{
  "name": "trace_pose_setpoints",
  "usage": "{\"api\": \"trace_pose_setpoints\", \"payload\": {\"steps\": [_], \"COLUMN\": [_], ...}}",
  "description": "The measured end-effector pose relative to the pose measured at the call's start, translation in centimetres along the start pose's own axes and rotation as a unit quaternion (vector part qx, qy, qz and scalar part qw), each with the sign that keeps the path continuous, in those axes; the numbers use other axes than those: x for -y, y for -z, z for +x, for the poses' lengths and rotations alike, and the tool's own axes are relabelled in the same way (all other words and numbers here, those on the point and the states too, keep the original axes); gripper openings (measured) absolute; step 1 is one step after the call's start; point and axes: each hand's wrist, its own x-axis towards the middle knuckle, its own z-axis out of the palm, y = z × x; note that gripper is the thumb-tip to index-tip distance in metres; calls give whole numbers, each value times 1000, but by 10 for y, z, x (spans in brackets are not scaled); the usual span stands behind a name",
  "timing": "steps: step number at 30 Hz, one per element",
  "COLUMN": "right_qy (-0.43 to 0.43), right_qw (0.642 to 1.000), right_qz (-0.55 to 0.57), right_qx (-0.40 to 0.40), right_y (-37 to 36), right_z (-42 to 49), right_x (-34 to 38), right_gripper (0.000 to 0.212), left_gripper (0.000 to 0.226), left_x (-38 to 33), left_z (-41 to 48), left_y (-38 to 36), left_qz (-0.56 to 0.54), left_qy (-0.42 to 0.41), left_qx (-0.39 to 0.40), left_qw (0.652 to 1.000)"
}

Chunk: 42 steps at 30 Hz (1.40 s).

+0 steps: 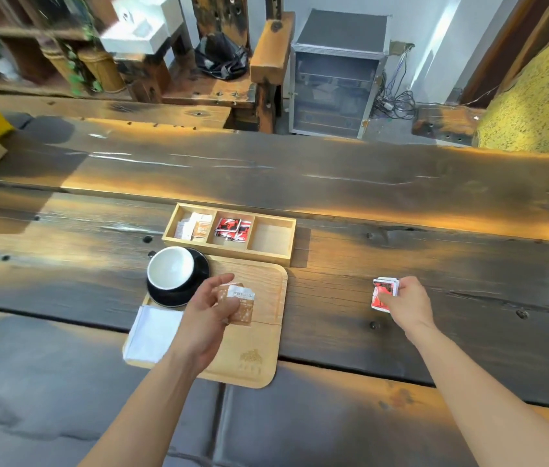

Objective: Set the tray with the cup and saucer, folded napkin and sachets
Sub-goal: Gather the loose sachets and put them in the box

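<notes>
Left grip (212,308) pinching brown sachets (241,306) over tray (266,332); right grip (407,298) clutching red sachets (382,294) off-tray. Loose stacks may fan, spill onto desk (333,315).

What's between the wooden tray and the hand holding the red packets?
Head view: only bare wooden tabletop between tray and right hand with red packets.

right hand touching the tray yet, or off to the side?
Apart. Head view: the right hand, pinching red sachets, hangs over bare table, clear of the tray edge.

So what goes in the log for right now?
left hand: holds brown sachets over tray | right hand: holds red sachets beside tray | cup, napkin: placed
</notes>
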Motion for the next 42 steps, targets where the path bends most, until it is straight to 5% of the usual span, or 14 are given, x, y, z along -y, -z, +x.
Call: {"api": "trace_pose_setpoints", "payload": {"steps": [5, 13, 23, 35, 39, 42], "right_qy": [107, 186, 255, 276, 322, 341], "right_qw": [987, 967, 868, 803, 803, 815], "right_qz": [-22, -100, -372, -449, -445, -426], "right_qx": [114, 145, 209, 276, 230, 194], "right_y": [-47, -157, -253, -279, -277, -275], "right_z": [-26, -33, 3, 21, 20, 16], "right_x": [108, 252, 290, 294, 288, 281], "right_gripper": [28, 26, 30, 31, 31, 37], "left_gripper": [44, 22, 20, 20, 27, 53], "left_x": [-77, -153, -124, -119, -114, -111], "left_z": [64, 192, 296, 329, 327, 324], "left_y": [53, 105, 117, 114, 119, 122], "left_qz": [123, 291, 598, 729, 725, 743], "left_qy": [-65, -77, -101, -183, -228, -271], "left_qx": [-13, 36, 175, 321, 316, 279], "left_qw": [990, 953, 775, 576, 568, 545]}}
